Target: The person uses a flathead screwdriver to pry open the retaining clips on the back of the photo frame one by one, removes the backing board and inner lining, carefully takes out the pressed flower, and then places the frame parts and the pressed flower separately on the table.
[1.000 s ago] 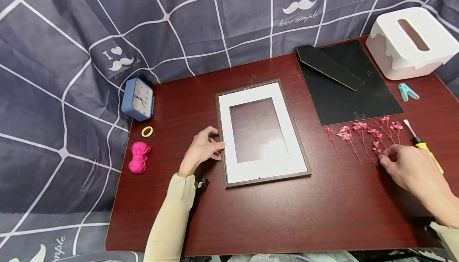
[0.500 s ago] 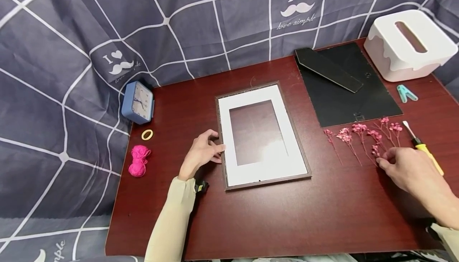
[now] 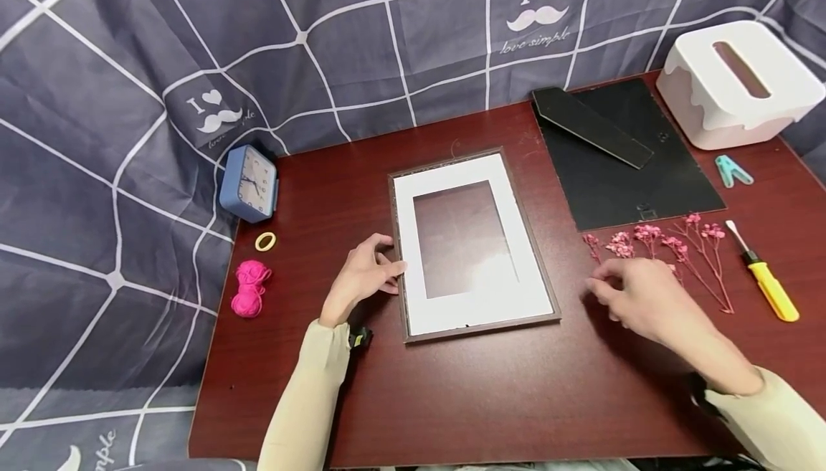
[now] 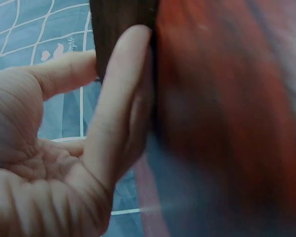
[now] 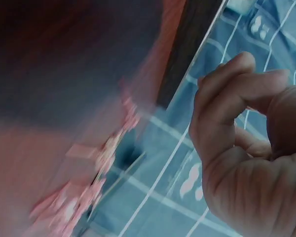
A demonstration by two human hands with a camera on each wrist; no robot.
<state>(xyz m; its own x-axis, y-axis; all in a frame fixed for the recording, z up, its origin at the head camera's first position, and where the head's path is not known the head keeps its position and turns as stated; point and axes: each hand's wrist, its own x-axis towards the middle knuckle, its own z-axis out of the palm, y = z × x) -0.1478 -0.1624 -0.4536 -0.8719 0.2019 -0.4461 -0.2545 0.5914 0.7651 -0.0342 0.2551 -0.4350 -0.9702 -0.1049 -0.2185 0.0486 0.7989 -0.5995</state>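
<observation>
We take the picture frame (image 3: 471, 241) as our landmark: it lies flat in the middle of the counter (image 3: 490, 392), its white mat around a bare glass window. Our left hand (image 3: 364, 274) rests on the counter against the frame's left edge, fingers fairly straight and touching the dark rim; the left wrist view shows those fingers (image 4: 121, 98) pressed flat along that edge, gripping nothing.

Our right hand (image 3: 635, 295) hovers just right of the frame's lower right corner, above the near ends of the dried pink flower sprigs (image 3: 671, 249), which lie in a row on the counter to the right of the frame. Its fingers (image 5: 222, 98) are curled with the thumb close to the forefinger; we cannot tell whether a stem sits between them, since the wrist view is blurred.

Right of the frame and farther back lies the black backing board (image 3: 635, 170), a white tissue box (image 3: 742, 84) beyond it. A yellow-handled screwdriver (image 3: 764, 281) lies right of the sprigs. Left of the frame sit a blue clock (image 3: 248, 181), a yellow ring (image 3: 265, 241) and pink yarn (image 3: 248, 287).
</observation>
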